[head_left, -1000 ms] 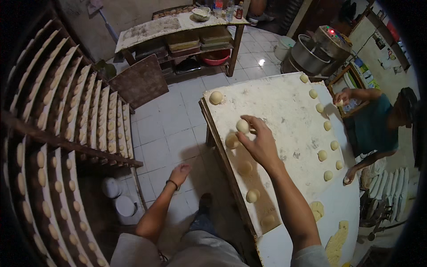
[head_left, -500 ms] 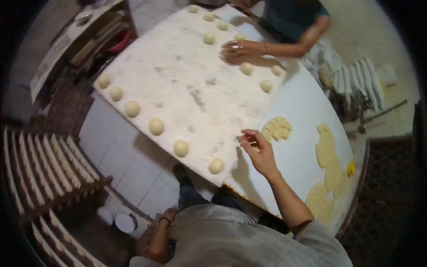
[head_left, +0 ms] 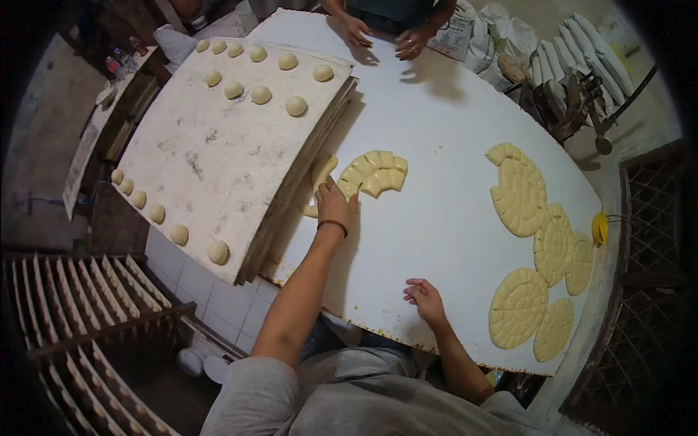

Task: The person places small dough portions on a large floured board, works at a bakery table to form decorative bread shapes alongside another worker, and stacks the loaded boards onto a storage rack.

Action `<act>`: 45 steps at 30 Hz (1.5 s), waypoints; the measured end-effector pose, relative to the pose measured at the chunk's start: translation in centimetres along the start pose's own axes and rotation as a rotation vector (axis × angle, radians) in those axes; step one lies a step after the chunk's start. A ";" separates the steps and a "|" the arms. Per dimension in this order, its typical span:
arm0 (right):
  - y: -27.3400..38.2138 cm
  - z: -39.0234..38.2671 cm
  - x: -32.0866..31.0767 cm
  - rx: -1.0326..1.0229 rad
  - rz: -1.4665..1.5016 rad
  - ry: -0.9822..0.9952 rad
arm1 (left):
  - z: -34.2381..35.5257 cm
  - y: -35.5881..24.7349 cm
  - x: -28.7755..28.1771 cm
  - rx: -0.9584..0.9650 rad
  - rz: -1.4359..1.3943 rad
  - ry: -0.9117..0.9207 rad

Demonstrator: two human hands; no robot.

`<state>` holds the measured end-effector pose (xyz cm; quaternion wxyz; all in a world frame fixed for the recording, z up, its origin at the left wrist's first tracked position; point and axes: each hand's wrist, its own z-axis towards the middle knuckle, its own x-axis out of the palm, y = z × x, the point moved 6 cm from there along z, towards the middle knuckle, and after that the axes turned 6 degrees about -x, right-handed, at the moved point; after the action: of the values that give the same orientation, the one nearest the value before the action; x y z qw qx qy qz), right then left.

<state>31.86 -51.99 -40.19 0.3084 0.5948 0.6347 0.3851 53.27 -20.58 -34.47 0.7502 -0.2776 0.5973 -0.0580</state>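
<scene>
With bent fingers, my left hand (head_left: 336, 202) is down on the cut dough beside the floured board, fingertips partly hidden against a pale dough piece (head_left: 323, 171). A fan of cut dough segments (head_left: 374, 171) lies just to its right. My right hand (head_left: 427, 299) hovers over the near part of the white table (head_left: 436, 225), fingers loosely curled and apart, with nothing seen in it. Round dough balls (head_left: 296, 106) sit along the far and near sides of the floured board (head_left: 196, 152).
Several flat, scored dough rounds (head_left: 518, 308) lie at the table's right side, near a yellow tool (head_left: 599, 229). Across the table are a co-worker's two hands (head_left: 411, 43). Racks of loaded trays (head_left: 87, 291) stand at the lower left; white sacks (head_left: 582, 62) lie far right.
My left hand has come up from beside my body to the cut dough. My right hand has drawn back from the board's edge toward me. The co-worker's hand has left the board; my view has shifted.
</scene>
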 end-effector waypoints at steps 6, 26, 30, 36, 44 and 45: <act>-1.6 -2.4 -1.1 0.019 0.290 0.106 | -7.4 -4.1 4.5 -0.369 -0.649 0.640; 4.6 -2.5 0.3 -0.559 -0.765 -0.409 | -23.5 -1.0 -2.9 0.444 -0.355 0.668; -3.5 -15.4 -5.7 -0.444 -1.020 -0.665 | -22.9 -0.2 -3.2 0.612 -0.245 0.568; 0.7 -9.2 -0.8 -0.568 -1.067 -0.599 | -28.9 -8.5 2.5 1.018 -0.373 0.626; 0.0 -10.9 -4.2 -0.510 -1.151 -0.671 | -20.4 -6.5 0.3 0.833 -0.347 0.448; -2.2 -10.2 -3.8 -0.564 -0.767 -0.605 | -21.3 -8.8 1.0 0.814 -0.378 0.383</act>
<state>22.42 -56.97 -37.10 0.7415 0.2998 0.5614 0.2125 35.97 -35.75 -33.89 0.6506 -0.0498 0.5926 -0.4723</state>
